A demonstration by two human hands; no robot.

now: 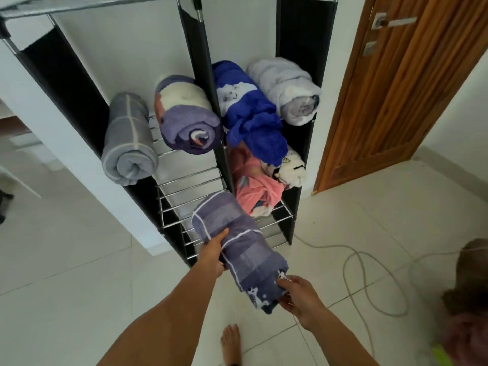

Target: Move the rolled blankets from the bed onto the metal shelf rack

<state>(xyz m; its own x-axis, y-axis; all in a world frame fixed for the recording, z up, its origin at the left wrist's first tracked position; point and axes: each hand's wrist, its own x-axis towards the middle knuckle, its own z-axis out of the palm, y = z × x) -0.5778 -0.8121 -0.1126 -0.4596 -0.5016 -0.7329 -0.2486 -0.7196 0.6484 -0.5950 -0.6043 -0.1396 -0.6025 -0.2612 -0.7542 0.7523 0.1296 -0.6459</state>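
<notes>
1. Bright, even daylight fills the room; the white floor tiles [79, 260] show only a soft sheen — no hard glare.
2. Shadows are faint and diffuse.
3. Wide-angle distortion bends the wooden door [396, 101] and the rack's poles [198, 35] outward.
4. The brownish shape [467, 286] at the right edge is blurred — unidentifiable.

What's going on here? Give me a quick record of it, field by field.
Held item: purple plaid rolled blanket, carried in both hands
Left hand: gripping the roll's side
Right hand: holding its near end
Destination: metal shelf rack, bare wire shelf just ahead of the roll
Upper shelf: grey plaid roll, purple and white roll, blue blanket coming loose, pale white roll
Lower shelf: pink blanket, white plush toy
Floor: cable looping on tiles
Beside rack: wooden door
</notes>
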